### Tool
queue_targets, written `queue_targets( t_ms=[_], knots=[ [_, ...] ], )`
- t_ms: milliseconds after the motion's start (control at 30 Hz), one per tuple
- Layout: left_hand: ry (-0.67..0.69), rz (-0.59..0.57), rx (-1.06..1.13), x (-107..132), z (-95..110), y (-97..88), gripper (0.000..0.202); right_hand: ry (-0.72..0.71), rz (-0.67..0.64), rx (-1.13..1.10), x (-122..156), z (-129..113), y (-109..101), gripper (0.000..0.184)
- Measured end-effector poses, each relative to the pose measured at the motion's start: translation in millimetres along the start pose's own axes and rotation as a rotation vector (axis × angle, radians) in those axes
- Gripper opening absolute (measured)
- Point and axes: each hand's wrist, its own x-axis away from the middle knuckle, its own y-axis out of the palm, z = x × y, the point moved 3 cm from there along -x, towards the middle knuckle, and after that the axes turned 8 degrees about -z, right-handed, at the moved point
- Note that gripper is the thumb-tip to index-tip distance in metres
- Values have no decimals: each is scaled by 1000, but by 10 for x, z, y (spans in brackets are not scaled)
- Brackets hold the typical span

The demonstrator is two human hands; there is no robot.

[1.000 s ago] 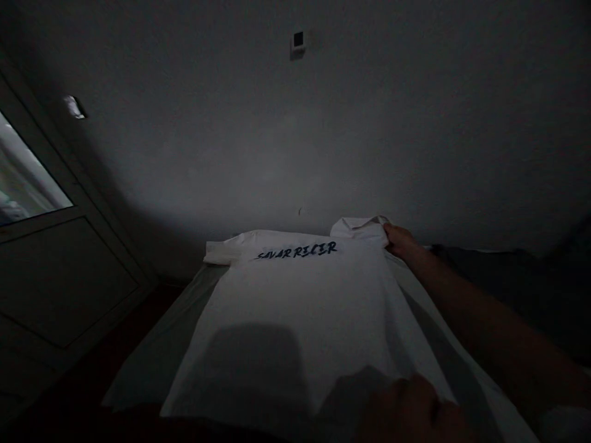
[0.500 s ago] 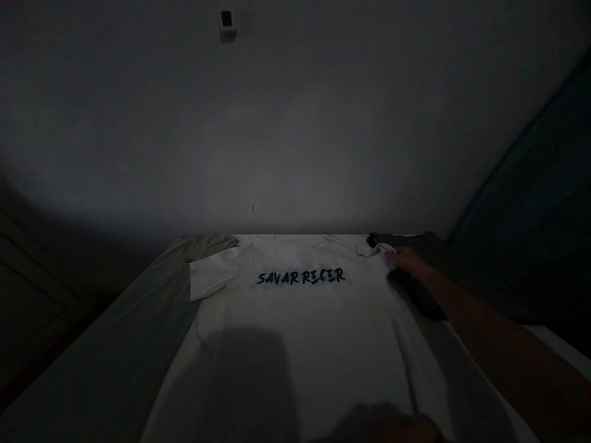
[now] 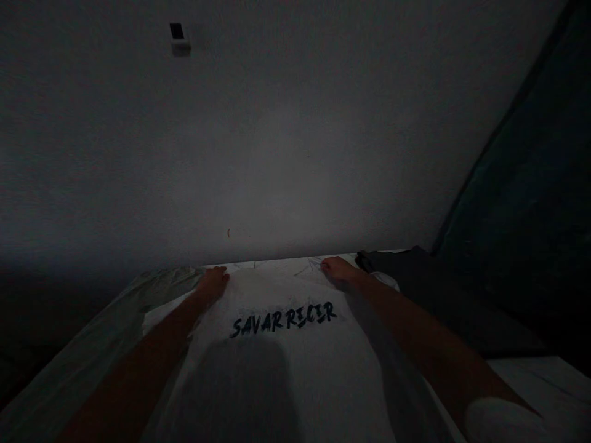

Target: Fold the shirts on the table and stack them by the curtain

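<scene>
A white T-shirt [image 3: 295, 363] with dark lettering lies spread flat on a bed in dim light. Both my arms reach across it to its far end. My left hand [image 3: 213, 283] rests on the shirt's left shoulder, its fingers curled on the cloth. At the right shoulder, my right hand [image 3: 338, 271] lies on the cloth near the collar, fingers bent down onto it. Whether either hand pinches the fabric is too dark to make out.
A pale sheet [image 3: 92, 351] covers the bed under the shirt. A dark garment [image 3: 415, 277] lies at the far right of the bed beside a dark headboard or cushion [image 3: 530, 203]. A plain wall [image 3: 295, 135] rises right behind, with a small fixture [image 3: 179, 38].
My left hand has come up from the near edge to the shirt's left shoulder. My right hand has let go of the right sleeve and shifted left toward the collar. The view has panned right.
</scene>
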Motion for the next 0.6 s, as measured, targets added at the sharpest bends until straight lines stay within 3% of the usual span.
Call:
queue_targets(
  t_ms=[167,400,500,600],
  knots=[
    [41,-60,23,-309,-207,77,47,-57,-102,11,-225,-120,49,15],
    [264,-128,112,-410,-337,14,34,-155,-287,-48,-237,-157,74,13],
    [321,-28,167,-511,-332,-93,35,-141,-87,-22,-256,-24,-111,11],
    [300,12,138,-703,-291,-154,28,-14,140,20,-328,231,-293,17]
  ],
)
